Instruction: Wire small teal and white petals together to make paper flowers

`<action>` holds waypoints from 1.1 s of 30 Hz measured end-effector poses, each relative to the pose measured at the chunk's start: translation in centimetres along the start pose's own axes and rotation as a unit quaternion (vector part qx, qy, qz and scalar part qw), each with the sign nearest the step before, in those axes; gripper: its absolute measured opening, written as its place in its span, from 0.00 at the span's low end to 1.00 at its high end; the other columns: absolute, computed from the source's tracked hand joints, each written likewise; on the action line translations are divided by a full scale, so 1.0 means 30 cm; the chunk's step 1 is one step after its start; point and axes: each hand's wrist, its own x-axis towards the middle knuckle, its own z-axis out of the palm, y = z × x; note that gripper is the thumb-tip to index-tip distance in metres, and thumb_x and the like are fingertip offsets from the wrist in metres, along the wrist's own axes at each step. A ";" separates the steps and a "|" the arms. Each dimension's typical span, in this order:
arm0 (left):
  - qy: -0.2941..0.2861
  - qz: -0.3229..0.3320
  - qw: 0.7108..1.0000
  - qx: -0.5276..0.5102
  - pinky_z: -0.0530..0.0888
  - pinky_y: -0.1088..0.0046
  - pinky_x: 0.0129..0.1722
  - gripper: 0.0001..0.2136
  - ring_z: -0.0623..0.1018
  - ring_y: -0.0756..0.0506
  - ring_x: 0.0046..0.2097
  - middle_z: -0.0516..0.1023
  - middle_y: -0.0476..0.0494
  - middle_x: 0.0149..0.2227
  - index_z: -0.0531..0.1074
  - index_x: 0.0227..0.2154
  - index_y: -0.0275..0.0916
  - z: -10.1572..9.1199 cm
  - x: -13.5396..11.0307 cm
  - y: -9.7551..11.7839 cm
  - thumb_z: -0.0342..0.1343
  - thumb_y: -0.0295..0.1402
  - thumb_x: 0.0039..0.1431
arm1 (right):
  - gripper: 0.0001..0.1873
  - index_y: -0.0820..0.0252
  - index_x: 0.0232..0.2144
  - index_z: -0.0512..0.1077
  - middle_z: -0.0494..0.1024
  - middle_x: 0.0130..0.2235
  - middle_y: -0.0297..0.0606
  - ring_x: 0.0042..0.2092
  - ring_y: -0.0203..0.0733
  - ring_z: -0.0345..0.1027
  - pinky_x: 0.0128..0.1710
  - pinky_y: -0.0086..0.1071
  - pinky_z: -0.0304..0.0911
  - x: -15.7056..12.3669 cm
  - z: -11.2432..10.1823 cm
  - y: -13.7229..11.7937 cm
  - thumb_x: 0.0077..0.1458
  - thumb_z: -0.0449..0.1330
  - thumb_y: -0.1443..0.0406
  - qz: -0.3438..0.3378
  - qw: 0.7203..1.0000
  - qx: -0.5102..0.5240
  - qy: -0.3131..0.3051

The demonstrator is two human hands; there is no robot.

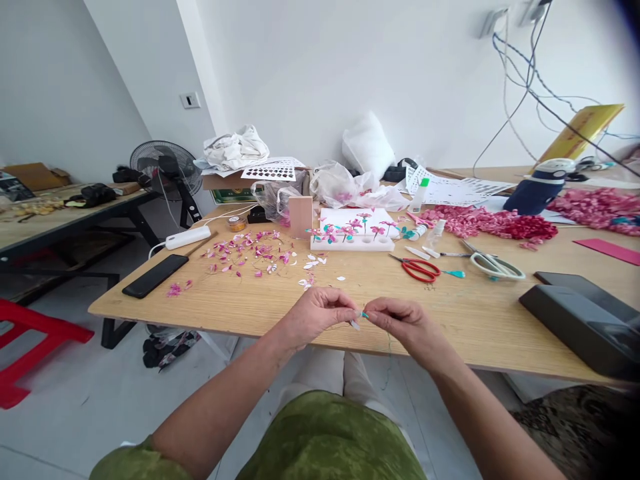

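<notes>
Over the table's front edge, the fingertips of both my hands meet. My left hand (325,312) is closed in a pinch on a small white petal (355,325), whose tip sticks out below the fingers. Pinched in my right hand (403,325) is a teal thread (389,360); its loose end hangs below the table edge. A bit of teal shows between the two hands, but how it joins the petal is hidden. Beyond them stands a white foam block (350,245) holding several pink and teal flowers (349,230). Loose pink petals (257,250) lie scattered to the left.
Right of the foam lie red-handled scissors (420,269) and white-handled scissors (497,265). A grey box (575,327) sits at the right edge. Leftward are a phone (155,275) and a white power strip (187,237). Pink bundles (480,220) and a blue bottle (537,190) stand farther back.
</notes>
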 end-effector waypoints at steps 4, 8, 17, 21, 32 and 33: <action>0.052 0.013 0.998 0.033 0.64 0.78 0.32 0.03 0.68 0.52 0.29 0.70 0.50 0.22 0.70 0.21 0.34 -0.009 0.014 -0.027 0.54 0.27 0.45 | 0.13 0.61 0.25 0.70 0.70 0.24 0.34 0.27 0.35 0.61 0.27 0.26 0.56 -0.048 0.075 0.008 0.52 0.51 0.60 -0.003 0.997 -0.064 0.045; 0.063 0.040 0.987 0.141 0.64 0.77 0.33 0.05 0.70 0.50 0.31 0.72 0.49 0.25 0.72 0.22 0.35 -0.016 0.023 -0.035 0.52 0.29 0.47 | 0.13 0.60 0.26 0.71 0.70 0.22 0.34 0.24 0.33 0.59 0.24 0.25 0.54 -0.085 0.096 -0.042 0.54 0.48 0.62 -0.040 0.977 -0.196 0.067; -0.048 0.006 0.992 0.113 0.65 0.77 0.34 0.04 0.70 0.51 0.30 0.73 0.49 0.25 0.72 0.22 0.35 -0.006 -0.008 0.014 0.53 0.28 0.46 | 0.11 0.60 0.24 0.71 0.72 0.24 0.35 0.27 0.34 0.61 0.26 0.25 0.56 0.007 -0.033 -0.088 0.52 0.52 0.62 -0.035 0.988 -0.148 -0.020; 0.007 0.005 1.000 -0.005 0.64 0.77 0.33 0.03 0.68 0.52 0.28 0.70 0.50 0.21 0.71 0.20 0.34 -0.003 -0.011 0.000 0.55 0.28 0.44 | 0.12 0.61 0.23 0.71 0.70 0.25 0.34 0.29 0.36 0.61 0.29 0.27 0.58 0.022 0.001 -0.022 0.50 0.54 0.59 0.001 1.000 0.005 -0.016; 0.048 0.069 0.976 0.200 0.65 0.76 0.34 0.06 0.71 0.50 0.31 0.74 0.48 0.26 0.73 0.23 0.36 -0.016 0.012 -0.026 0.51 0.30 0.48 | 0.13 0.59 0.25 0.71 0.70 0.22 0.34 0.23 0.34 0.58 0.23 0.26 0.53 -0.060 0.067 -0.090 0.53 0.49 0.62 -0.042 0.972 -0.224 0.057; 0.026 0.071 0.974 0.212 0.65 0.76 0.34 0.06 0.71 0.50 0.31 0.74 0.48 0.26 0.73 0.24 0.36 -0.017 0.010 -0.022 0.51 0.29 0.49 | 0.13 0.59 0.25 0.71 0.71 0.22 0.35 0.24 0.34 0.59 0.24 0.26 0.53 -0.053 0.047 -0.105 0.53 0.49 0.63 -0.053 0.968 -0.241 0.049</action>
